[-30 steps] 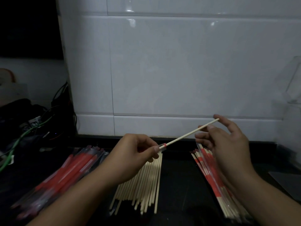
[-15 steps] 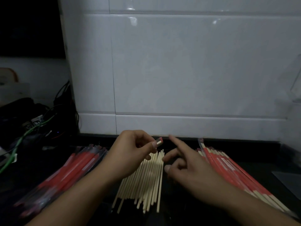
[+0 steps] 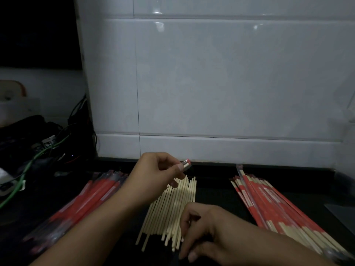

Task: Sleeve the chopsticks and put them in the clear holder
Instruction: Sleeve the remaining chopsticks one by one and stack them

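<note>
My left hand (image 3: 157, 175) pinches the red-tipped end of a sleeve (image 3: 186, 163) between thumb and fingertips, raised over the far end of the bare chopsticks (image 3: 172, 212). Those pale sticks lie loose in a flat fan on the dark counter (image 3: 215, 191) at the centre, far ends roughly level, near ends ragged. My right hand (image 3: 207, 233) rests curled at their near right edge, fingertips down among the ends. Empty red sleeves (image 3: 92, 198) sit heaped on the left. Sleeved chopsticks (image 3: 272, 206) lie stacked on the right, angled near-right.
</note>
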A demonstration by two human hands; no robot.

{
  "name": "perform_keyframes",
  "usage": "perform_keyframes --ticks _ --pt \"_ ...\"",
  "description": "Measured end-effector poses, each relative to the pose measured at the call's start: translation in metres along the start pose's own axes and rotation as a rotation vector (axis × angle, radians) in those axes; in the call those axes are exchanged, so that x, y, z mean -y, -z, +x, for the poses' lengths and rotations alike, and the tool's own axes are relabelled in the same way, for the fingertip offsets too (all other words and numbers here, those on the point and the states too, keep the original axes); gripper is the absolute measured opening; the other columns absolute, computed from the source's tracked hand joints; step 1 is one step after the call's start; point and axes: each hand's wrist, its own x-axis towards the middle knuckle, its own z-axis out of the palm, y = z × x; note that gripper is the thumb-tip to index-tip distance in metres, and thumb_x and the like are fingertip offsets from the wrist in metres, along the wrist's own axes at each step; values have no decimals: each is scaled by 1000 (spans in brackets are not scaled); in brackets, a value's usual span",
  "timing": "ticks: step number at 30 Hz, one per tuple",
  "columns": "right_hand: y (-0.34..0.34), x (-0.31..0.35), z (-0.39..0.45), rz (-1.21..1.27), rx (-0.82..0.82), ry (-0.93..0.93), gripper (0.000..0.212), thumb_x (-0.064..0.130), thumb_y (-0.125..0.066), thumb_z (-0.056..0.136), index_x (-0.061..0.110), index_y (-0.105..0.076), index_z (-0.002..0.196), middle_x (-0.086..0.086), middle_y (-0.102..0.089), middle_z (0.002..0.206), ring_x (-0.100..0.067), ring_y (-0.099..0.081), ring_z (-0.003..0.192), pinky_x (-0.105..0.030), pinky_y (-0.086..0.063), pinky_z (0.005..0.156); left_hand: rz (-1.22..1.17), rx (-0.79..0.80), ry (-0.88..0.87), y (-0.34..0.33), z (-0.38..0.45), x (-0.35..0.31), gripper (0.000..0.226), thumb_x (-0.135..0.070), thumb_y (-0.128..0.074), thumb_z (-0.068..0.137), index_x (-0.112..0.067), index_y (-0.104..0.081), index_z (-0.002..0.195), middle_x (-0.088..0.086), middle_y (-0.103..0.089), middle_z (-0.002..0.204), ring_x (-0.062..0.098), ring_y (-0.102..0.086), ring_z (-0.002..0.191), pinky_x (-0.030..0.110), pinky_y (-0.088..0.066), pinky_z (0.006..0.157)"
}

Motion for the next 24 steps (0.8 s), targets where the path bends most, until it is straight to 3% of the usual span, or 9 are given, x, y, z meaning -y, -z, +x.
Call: perform_keyframes --ticks 8,15,17,19,22,24 --pt "1 -13 -1 -12 -40 -14 13 16 -72 87 22 -78 97 9 -56 102 -9 -60 97 -33 -53 87 -8 -10 6 0 -1 -1 9 -23 -67 93 -16 -72 91 -1 -77 79 16 -71 69 31 -51 63" --pt "1 -17 -4 -70 -133 78 16 6 -61 92 19 -70 92 15 -48 110 -7 -59 97 -21 -51 85 -16 -5 11 -1 -1 -1 8 -22 -67 92 -16 -72 89 0 -77 79 16 -71 68 32 -50 64" --pt "8 -16 -4 -101 -381 142 15 7 -56 92 19 -65 93 11 -54 103 -9 -59 93 -23 -49 80 -15 -5 8 -1 -1 -1 8 -22 -67 92 -17 -72 89 -1 -76 79 15 -71 68 32 -50 64" --pt "22 -11 -6 -83 -764 161 13 9 -55 93 21 -61 92 7 -60 87 -11 -60 79 -24 -49 71 -13 2 9 -1 -1 -2 8 -22 -67 92 -17 -72 89 -1 -76 79 14 -71 68 32 -50 63" --pt "48 -9 -16 277 -1299 115 16 -1 -53 96 13 -57 91 -8 -64 76 -15 -59 58 -27 -51 54 2 30 -8 -2 -2 -3 8 -21 -67 93 -18 -72 87 -2 -76 79 11 -70 67 29 -49 63" --pt "66 -13 -25 493 -1515 39 11 2 -49 99 9 -55 95 -7 -66 78 -12 -60 58 -23 -52 55 18 72 -27 -3 -4 -5 8 -21 -67 93 -18 -72 87 -3 -76 79 11 -71 69 28 -51 64"
